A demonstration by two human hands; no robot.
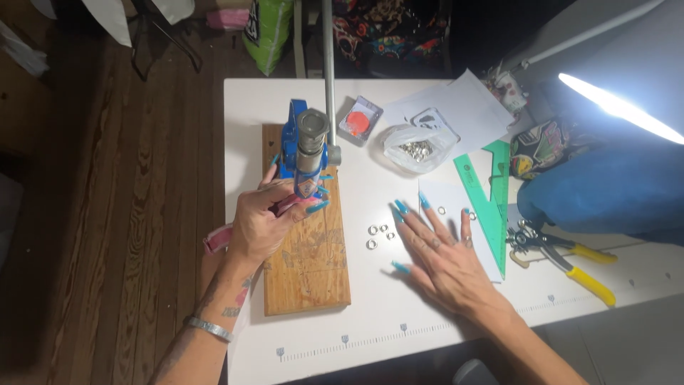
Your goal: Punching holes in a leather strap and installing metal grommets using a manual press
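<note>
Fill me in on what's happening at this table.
A person's left hand holds something pink at the base of a blue hand press, which stands on a wooden board. The right hand lies flat, fingers spread, on the white table beside a few loose metal rings. A bag of rings sits farther back.

Blue press (298, 146); tan wooden board (308, 267); green triangle ruler (491, 189); yellow-handled pliers (570, 264); white table (370, 314).

press (308, 153): blue painted metal | board (308, 249): rough wood | eyelets (379, 234): shiny metal
</note>
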